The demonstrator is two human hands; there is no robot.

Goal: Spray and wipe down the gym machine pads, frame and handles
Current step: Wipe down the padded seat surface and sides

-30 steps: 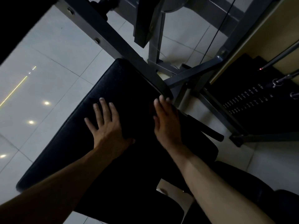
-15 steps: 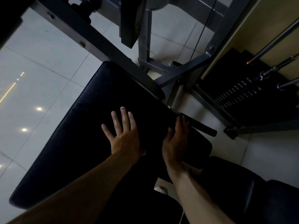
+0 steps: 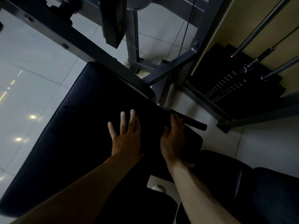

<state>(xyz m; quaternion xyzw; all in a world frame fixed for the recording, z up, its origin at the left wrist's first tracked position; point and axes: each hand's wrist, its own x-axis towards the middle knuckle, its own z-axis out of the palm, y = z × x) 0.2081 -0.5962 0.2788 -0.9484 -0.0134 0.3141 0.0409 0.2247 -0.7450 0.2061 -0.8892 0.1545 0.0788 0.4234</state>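
A long black padded bench (image 3: 77,126) of the gym machine runs from lower left up to the middle. My left hand (image 3: 125,135) lies flat on the pad with its fingers spread and straight. My right hand (image 3: 173,139) rests on the pad's right edge, fingers straight, fingertips reaching a black foam handle (image 3: 192,122) that sticks out to the right. Neither hand holds a cloth or a spray bottle; none is in view. The grey steel frame (image 3: 77,46) crosses above the pad.
A black weight stack (image 3: 226,88) with guide rods stands at the right against a yellowish wall. Another black pad (image 3: 258,191) fills the lower right. White glossy floor tiles (image 3: 29,94) lie to the left, and grey frame legs (image 3: 199,97) cross the floor between pad and stack.
Both hands slid down and to the right along the pad. My right hand went from the pad's upper edge to its right edge by the foam handle.
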